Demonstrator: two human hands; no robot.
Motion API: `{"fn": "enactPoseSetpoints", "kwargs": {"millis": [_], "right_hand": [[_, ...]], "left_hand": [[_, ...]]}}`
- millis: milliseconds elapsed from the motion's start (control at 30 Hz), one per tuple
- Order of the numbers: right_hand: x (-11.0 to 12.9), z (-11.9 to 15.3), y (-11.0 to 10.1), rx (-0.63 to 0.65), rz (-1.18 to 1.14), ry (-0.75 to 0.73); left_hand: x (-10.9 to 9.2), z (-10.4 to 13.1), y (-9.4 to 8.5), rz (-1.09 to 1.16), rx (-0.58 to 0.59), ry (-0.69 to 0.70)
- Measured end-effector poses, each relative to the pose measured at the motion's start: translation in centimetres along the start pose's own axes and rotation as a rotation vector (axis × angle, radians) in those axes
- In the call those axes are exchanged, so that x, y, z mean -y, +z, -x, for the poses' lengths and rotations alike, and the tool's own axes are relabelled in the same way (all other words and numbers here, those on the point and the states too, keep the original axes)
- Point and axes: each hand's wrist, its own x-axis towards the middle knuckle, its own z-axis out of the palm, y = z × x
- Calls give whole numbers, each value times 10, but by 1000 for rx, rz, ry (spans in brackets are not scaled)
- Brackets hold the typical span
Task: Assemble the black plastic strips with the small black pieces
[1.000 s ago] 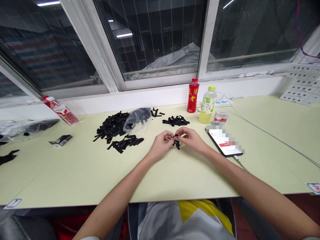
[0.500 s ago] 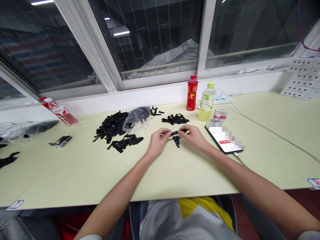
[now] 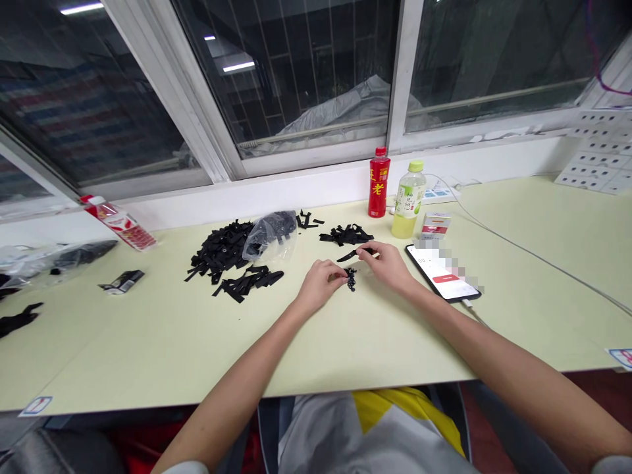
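Between the fingers of my right hand (image 3: 384, 264) is a black strip (image 3: 347, 256), its free end pointing left. My left hand (image 3: 320, 284) is pinched at the edge of a small pile of black rings (image 3: 351, 279); whatever its fingertips grip is too small to make out. Just behind my hands lies a small heap of black strips (image 3: 346, 234). Farther left are a large heap of black strips (image 3: 221, 249), a clear plastic bag (image 3: 271, 237) with dark contents, and a smaller group of strips (image 3: 247, 282).
A red bottle (image 3: 378, 184), a yellow-green drink bottle (image 3: 409, 201), a small box (image 3: 435, 226) and a phone (image 3: 443, 273) with its cable stand or lie to the right. At left are a tilted bottle (image 3: 121, 224) and a black carton (image 3: 122, 282).
My left hand has let go of the strip and moved down to the ring pile. The strip now hangs from my right hand alone, which has shifted slightly up and right.
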Motion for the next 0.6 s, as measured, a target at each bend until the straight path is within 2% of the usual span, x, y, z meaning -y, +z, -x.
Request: {"fn": "enactPoseSetpoints", "kwargs": {"millis": [367, 600], "right_hand": [[0, 0, 1, 17, 6, -8], [-2, 0, 1, 57, -43, -23]], "left_hand": [[-4, 5, -9, -51, 115, -25], [-3, 9, -9, -119, 137, 0]]}}
